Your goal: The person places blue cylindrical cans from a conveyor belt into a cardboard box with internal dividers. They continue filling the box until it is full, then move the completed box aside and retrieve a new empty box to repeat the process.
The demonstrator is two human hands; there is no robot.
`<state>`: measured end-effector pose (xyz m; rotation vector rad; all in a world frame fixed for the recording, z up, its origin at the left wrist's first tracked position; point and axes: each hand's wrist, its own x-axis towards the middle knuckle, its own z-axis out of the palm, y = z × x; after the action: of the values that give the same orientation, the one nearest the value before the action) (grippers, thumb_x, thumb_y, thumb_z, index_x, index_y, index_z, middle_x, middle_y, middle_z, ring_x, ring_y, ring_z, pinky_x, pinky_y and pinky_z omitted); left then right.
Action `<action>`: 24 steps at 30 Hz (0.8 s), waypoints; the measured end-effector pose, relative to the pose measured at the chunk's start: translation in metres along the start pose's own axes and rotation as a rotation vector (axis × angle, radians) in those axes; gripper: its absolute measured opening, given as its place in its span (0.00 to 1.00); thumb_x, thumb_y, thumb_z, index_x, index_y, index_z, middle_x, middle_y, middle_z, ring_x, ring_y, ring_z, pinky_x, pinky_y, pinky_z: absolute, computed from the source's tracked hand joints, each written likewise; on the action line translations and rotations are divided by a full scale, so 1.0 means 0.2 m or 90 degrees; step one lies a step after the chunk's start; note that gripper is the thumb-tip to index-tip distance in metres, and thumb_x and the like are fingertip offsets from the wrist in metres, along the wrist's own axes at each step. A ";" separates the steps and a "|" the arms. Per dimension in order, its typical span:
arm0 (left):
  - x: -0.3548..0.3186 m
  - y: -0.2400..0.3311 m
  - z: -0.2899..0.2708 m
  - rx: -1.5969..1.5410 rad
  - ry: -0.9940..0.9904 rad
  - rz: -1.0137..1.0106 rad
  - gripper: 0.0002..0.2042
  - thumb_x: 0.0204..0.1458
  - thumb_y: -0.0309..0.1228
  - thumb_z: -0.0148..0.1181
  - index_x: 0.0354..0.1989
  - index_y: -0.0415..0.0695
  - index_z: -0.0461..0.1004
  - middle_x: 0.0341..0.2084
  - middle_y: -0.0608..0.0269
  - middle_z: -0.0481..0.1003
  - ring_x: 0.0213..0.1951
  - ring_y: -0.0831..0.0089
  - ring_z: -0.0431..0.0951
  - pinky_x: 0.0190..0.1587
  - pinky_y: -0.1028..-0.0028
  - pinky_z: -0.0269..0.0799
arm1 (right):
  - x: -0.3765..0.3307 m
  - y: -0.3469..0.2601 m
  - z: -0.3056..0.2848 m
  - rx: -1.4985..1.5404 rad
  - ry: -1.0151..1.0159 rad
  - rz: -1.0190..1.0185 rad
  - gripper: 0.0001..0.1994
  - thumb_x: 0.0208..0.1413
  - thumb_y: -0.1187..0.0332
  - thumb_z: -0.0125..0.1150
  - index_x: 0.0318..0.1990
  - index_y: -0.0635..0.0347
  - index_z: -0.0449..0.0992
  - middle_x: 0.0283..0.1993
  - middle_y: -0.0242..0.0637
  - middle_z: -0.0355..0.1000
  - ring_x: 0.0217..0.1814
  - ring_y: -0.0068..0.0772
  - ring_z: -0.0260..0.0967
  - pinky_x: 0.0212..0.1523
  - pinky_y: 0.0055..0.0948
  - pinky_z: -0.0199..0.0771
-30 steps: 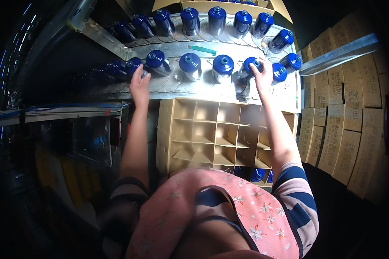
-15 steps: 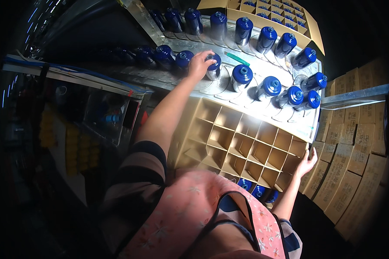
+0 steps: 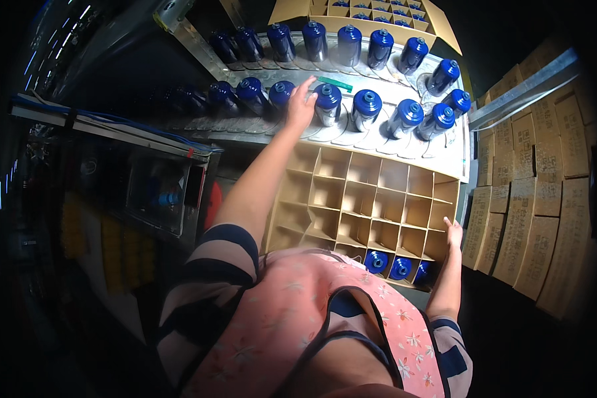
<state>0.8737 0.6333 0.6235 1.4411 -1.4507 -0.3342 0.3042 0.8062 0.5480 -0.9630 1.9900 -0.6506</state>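
Note:
My left hand (image 3: 301,109) reaches over the metal conveyor, fingers stretched out and apart, at the left side of a blue bottle (image 3: 328,105) with a narrow neck. Its fingertips are beside the bottle, not wrapped round it; whether they touch is unclear. My right hand (image 3: 453,234) is at the right rim of an open cardboard carton (image 3: 276,219), a finger bent over the edge and the rest partly hidden. Dividers split the carton into cells. Blue bottles (image 3: 376,262) stand in cells nearest my body; the other visible cells hold none.
Two rows of blue bottles (image 3: 349,45) stand along the conveyor (image 3: 444,151). Between them lies a green strip (image 3: 334,84). Behind is another divided carton (image 3: 290,11) holding bottles. Stacked cardboard boxes (image 3: 534,199) and a metal rail (image 3: 530,89) are at right.
My left hand has come off the top of a bottle to a bottle's left side. My right hand, earlier spread beside the carton, is now on its rim. The view has shifted.

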 end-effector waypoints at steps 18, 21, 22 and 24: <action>-1.41 -0.15 -0.52 -0.048 -0.220 -0.426 0.22 0.57 0.34 0.58 0.58 0.37 0.66 0.48 0.56 0.75 0.48 0.68 0.73 0.54 0.71 0.66 | 0.07 0.06 0.03 -0.186 -0.007 -0.027 0.28 0.56 0.47 0.55 0.56 0.60 0.73 0.55 0.51 0.72 0.60 0.49 0.67 0.61 0.37 0.63; -1.39 -0.12 -0.53 -0.096 -0.238 -0.414 0.16 0.58 0.30 0.55 0.53 0.36 0.69 0.44 0.58 0.76 0.44 0.71 0.73 0.50 0.72 0.68 | 0.04 0.03 0.03 -0.208 -0.025 -0.024 0.31 0.58 0.45 0.51 0.58 0.62 0.71 0.57 0.51 0.70 0.61 0.50 0.65 0.62 0.38 0.61; -1.37 -0.13 -0.54 -0.110 -0.243 -0.445 0.16 0.58 0.29 0.55 0.53 0.36 0.69 0.44 0.58 0.76 0.43 0.71 0.73 0.50 0.73 0.68 | 0.04 0.03 0.03 -0.206 -0.025 -0.031 0.31 0.58 0.45 0.51 0.58 0.62 0.71 0.57 0.52 0.70 0.62 0.50 0.65 0.62 0.38 0.61; -1.37 -0.13 -0.54 -0.117 -0.254 -0.445 0.16 0.58 0.28 0.54 0.53 0.36 0.69 0.44 0.58 0.76 0.44 0.72 0.73 0.50 0.73 0.68 | 0.04 0.03 0.04 -0.198 -0.016 -0.036 0.31 0.59 0.45 0.50 0.58 0.63 0.71 0.57 0.52 0.70 0.62 0.50 0.65 0.63 0.38 0.60</action>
<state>0.9093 0.9120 0.5281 1.7562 -1.1237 -1.2140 0.3052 0.8028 0.5365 -1.2077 2.0861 -0.3624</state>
